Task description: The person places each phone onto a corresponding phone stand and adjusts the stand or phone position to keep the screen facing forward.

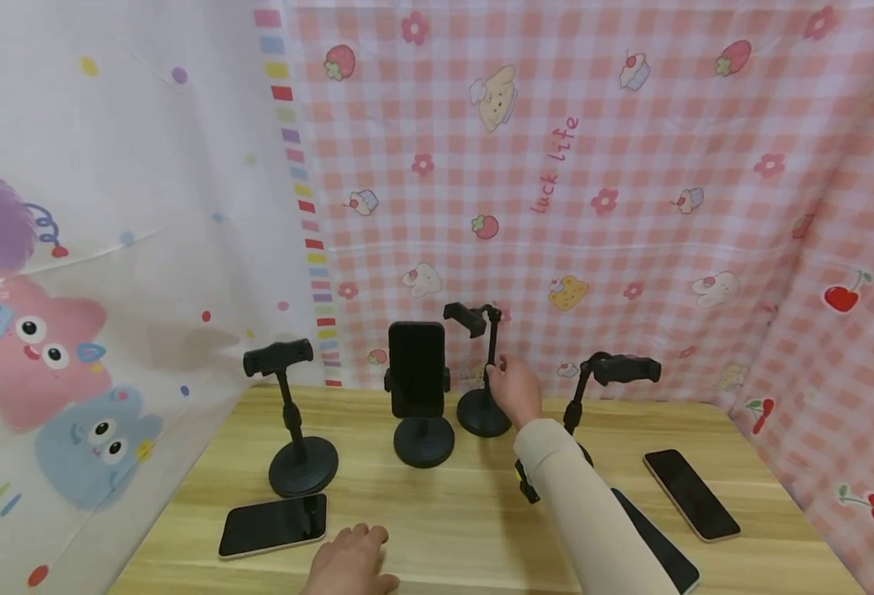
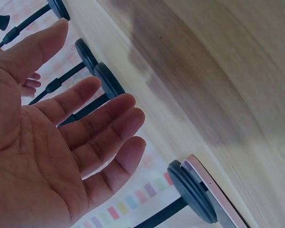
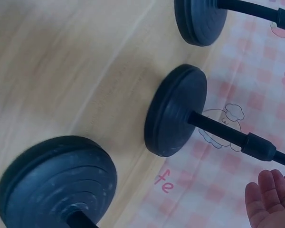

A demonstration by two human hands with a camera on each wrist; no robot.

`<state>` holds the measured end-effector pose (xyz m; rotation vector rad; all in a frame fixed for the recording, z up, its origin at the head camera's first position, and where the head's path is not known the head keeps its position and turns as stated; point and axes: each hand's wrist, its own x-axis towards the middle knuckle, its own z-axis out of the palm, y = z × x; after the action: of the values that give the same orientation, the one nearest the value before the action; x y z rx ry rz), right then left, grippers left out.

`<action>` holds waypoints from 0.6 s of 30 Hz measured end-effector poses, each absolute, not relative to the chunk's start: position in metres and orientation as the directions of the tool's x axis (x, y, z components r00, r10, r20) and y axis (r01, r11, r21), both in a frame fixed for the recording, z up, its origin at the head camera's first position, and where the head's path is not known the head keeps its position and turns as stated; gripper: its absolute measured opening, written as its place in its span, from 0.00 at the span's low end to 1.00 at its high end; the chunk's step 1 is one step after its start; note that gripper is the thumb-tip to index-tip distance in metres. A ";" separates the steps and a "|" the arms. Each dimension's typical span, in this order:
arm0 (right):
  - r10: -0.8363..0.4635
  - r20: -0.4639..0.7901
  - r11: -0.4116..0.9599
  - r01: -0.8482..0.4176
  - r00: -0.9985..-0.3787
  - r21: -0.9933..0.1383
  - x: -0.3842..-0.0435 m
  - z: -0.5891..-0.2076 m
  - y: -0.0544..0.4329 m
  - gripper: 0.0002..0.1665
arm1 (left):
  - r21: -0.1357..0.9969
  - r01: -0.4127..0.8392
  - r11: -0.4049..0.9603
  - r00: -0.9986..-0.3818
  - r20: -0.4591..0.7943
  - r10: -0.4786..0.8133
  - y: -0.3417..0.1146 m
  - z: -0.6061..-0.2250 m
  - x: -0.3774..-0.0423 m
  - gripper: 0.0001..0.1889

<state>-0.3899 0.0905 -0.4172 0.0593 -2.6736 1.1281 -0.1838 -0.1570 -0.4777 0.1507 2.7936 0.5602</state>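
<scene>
My right hand point(image 1: 517, 392) reaches to the back of the table, beside the pole of a black phone stand point(image 1: 484, 415). In the right wrist view its fingers point(image 3: 271, 192) are relaxed just below that stand's pole point(image 3: 223, 130), not wrapped round it. The stand's clamp is unoccupied and turned sideways at the top. To its left, a dark phone point(image 1: 417, 369) sits upright in another black stand point(image 1: 424, 444). My left hand point(image 1: 351, 562) hovers low over the table's front, fingers loosely spread and palm bare, near a phone point(image 1: 273, 526) lying face up.
A black stand point(image 1: 303, 467) stands at the left, behind the lying phone. Another stand point(image 1: 626, 368) rises at the right, its base partly covered by my sleeve. Two phones lie at the right, one point(image 1: 692, 496) farther out, one point(image 1: 656, 541) by my forearm. Patterned cloth point(image 1: 556, 248) hangs behind.
</scene>
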 end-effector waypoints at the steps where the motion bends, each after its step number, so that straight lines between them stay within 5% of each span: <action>1: 0.057 0.244 0.701 -0.136 -0.968 -0.701 -0.392 -0.416 0.091 0.28 | 0.393 0.051 0.918 -0.955 -0.250 0.160 -0.157 -0.478 -0.184 0.24; 18: 0.055 0.246 0.684 -0.143 -0.968 -0.715 -0.411 -0.402 0.083 0.16 | 0.374 0.026 0.927 -0.952 -0.274 0.137 -0.155 -0.484 -0.185 0.24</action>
<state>-0.4105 0.0826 -0.4022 0.0707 -2.6499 1.1560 -0.1848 -0.1547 -0.4835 0.1207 2.7882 0.5356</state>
